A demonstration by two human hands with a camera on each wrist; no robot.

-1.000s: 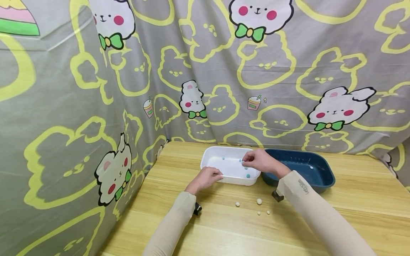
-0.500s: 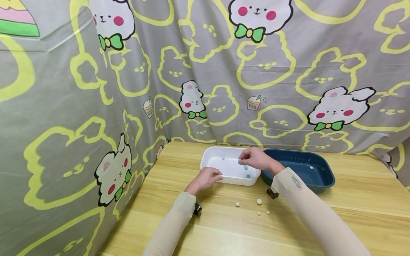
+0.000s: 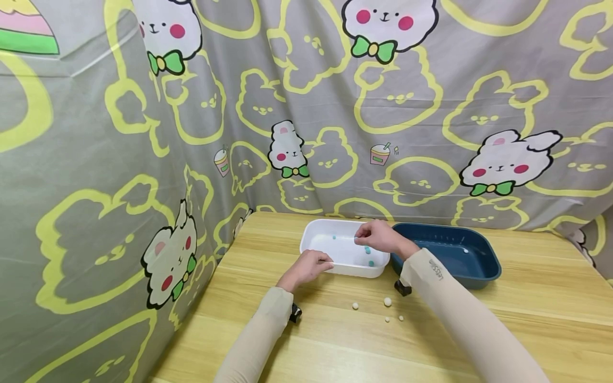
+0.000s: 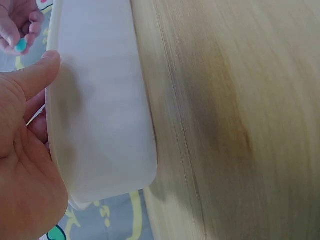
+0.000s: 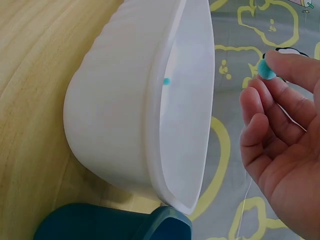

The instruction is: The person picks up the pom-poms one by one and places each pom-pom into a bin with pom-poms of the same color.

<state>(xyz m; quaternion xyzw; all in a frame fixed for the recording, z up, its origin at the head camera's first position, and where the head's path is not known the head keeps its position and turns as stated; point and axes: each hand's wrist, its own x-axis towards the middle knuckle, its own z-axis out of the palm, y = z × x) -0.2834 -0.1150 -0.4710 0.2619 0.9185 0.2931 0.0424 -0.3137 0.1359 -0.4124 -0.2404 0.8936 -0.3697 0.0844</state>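
My left hand (image 3: 305, 268) pinches the near rim of a white plastic tub (image 3: 356, 271); in the left wrist view the thumb lies on its outer wall, with fingers behind the rim. Over the tub's right part, my right hand (image 3: 380, 236) holds a small teal ball (image 5: 266, 70) between thumb and fingertips. That ball looks like a fuzzy pom-pom and stays above the rim. Several teal balls (image 3: 371, 263) lie on the tub's floor, one teal ball (image 3: 333, 237) apart toward the back left.
Close to the white tub's right side stands a dark blue tub (image 3: 493, 260) with a small white ball (image 3: 466, 250) inside. Several off-white balls, such as a larger ball (image 3: 387, 301), lie on the wooden table (image 3: 330, 351) in front. A patterned curtain (image 3: 330, 111) hangs behind and at left.
My right hand has shifted a little to the left over the white tub, pinching the teal ball. The left hand stays on the rim.
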